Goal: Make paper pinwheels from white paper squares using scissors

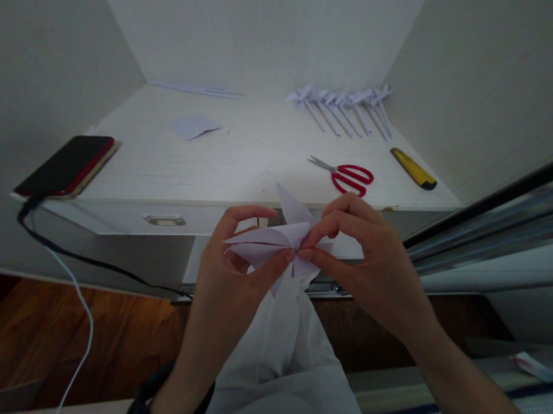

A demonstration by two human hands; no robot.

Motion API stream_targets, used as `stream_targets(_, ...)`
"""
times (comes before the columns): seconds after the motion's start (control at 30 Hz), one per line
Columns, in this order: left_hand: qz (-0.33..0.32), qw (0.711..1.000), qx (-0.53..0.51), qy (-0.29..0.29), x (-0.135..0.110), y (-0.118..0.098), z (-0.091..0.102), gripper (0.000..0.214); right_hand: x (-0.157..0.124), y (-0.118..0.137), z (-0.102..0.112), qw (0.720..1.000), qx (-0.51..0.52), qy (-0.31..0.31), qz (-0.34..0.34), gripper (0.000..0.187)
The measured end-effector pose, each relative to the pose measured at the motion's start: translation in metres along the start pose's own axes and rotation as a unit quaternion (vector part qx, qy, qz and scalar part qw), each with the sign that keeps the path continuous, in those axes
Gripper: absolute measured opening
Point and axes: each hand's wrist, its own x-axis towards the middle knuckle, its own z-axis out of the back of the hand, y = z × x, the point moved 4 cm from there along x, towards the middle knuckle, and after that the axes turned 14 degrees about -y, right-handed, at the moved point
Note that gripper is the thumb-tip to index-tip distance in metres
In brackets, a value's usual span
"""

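A white paper pinwheel (270, 236) with folded, pointed blades is held above my lap, just in front of the desk edge. My left hand (237, 272) grips it from the left, the thumb pressed near its centre and the fingers partly behind the paper. From the other side, my right hand (362, 243) pinches the paper close to the centre between thumb and forefinger. Both thumb tips nearly meet there. Whether a stick or pin sits at the centre is hidden by the fingers.
Red-handled scissors (352, 176) and a yellow utility knife (411, 169) lie on the white desk (251, 163). Several finished paper pinwheels (345, 108) line the back right. Paper strips (196, 89), a paper square (195, 126) and a phone (67, 167) with a cable are left.
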Motion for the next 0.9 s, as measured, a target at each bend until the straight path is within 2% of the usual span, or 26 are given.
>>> stream_targets(0.4, 0.032, 0.999, -0.002, 0.034, 0.000, 0.002, 0.002, 0.037, 0.002, -0.001, 0.002, 0.999, 0.024, 0.024, -0.032, 0.017)
stream_targets(0.6, 0.001, 0.999, 0.015, 0.044, 0.000, -0.001, 0.004, 0.038, 0.001, 0.000, 0.002, 0.998, 0.046, 0.028, -0.033, 0.016)
stream_targets(0.73, 0.025, 0.999, -0.023, 0.038, 0.000, 0.003, 0.004, 0.039, 0.000, -0.001, 0.002, 0.996, 0.076, 0.026, -0.049, 0.017)
stream_targets(0.9, 0.038, 0.997, -0.062, 0.022, -0.001, 0.006, 0.004, 0.038, -0.005, -0.014, 0.002, 0.983, 0.146, -0.003, -0.110, 0.033)
